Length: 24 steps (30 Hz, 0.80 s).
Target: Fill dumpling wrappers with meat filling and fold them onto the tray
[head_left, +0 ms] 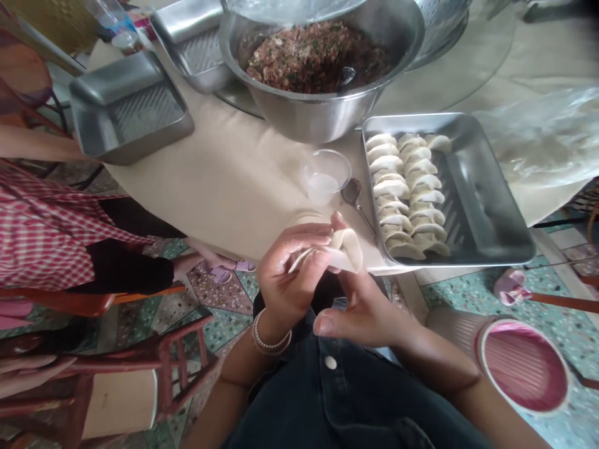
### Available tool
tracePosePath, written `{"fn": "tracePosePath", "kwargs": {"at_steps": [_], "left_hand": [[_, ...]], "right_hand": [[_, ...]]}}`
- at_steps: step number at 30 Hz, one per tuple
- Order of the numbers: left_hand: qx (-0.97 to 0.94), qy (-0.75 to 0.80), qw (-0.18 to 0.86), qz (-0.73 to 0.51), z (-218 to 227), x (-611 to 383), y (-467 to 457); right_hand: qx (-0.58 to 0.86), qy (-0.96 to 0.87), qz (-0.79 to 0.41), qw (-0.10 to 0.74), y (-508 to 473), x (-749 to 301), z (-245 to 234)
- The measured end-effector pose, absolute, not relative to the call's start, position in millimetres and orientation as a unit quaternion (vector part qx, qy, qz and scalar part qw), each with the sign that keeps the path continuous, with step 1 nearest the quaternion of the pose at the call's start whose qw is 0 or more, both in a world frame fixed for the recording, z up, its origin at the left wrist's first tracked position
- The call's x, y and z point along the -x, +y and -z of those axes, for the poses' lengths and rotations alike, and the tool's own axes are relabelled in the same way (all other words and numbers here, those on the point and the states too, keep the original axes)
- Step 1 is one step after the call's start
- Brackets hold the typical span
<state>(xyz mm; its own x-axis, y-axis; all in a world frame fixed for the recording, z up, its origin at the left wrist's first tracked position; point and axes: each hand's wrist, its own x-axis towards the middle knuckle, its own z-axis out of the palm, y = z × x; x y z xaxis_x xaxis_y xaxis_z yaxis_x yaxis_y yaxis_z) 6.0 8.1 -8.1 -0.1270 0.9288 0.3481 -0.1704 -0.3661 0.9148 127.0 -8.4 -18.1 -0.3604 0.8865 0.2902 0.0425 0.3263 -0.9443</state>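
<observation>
My left hand (pixel 292 265) pinches a partly folded dumpling (pixel 347 249) of pale dough between thumb and fingers, above the table's near edge. Against the dumpling's far side and underside lie the fingers of my right hand (pixel 369 305), partly hidden; its thumb stands well apart from the dough. Just behind my left hand, round dough wrappers (pixel 306 218) lie on the cloth, mostly covered. Past them is a clear plastic cup (pixel 326 178), with a metal spoon (pixel 353 193) beside it. To the right, a metal tray (pixel 486 187) holds rows of folded dumplings (pixel 387 165).
A large steel bowl (pixel 318 115) of minced filling (pixel 309 56) stands at the back. Two more metal trays, one nearer (pixel 135 140), are at the left. A plastic bag (pixel 547 137) lies right. Below are a pink bin (pixel 524 368), a red chair (pixel 163 368) and a person in a checked garment (pixel 51 231).
</observation>
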Motion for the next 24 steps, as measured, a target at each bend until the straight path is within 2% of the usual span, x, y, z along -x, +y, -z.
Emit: {"fn": "tracePosePath", "kwargs": {"at_steps": [3,8,12,14,16,18,24], "left_hand": [[-0.516,0.384,0.409,-0.647,7,-6,8],[-0.481,0.365,0.436,-0.667,2,-8,10],[-0.403,0.320,0.591,-0.621,1,-7,10],[-0.371,0.302,0.676,-0.560,3,-7,10],[-0.349,0.284,0.715,-0.535,5,-8,12],[-0.331,0.284,0.707,-0.557,6,-9,14],[-0.347,0.339,0.570,-0.664,10,-11,18]], "right_hand": [[0.330,-0.716,-0.421,0.449,-8,-127,16],[0.425,-0.759,-0.277,0.408,-8,-127,11],[0.491,-0.776,-0.107,0.381,-8,-127,4],[0.498,-0.779,-0.071,0.374,-8,-127,1],[0.492,-0.781,-0.087,0.375,-8,-127,1],[0.479,-0.777,-0.134,0.385,-10,-126,3],[0.428,-0.741,-0.370,0.362,-25,-119,18]]}}
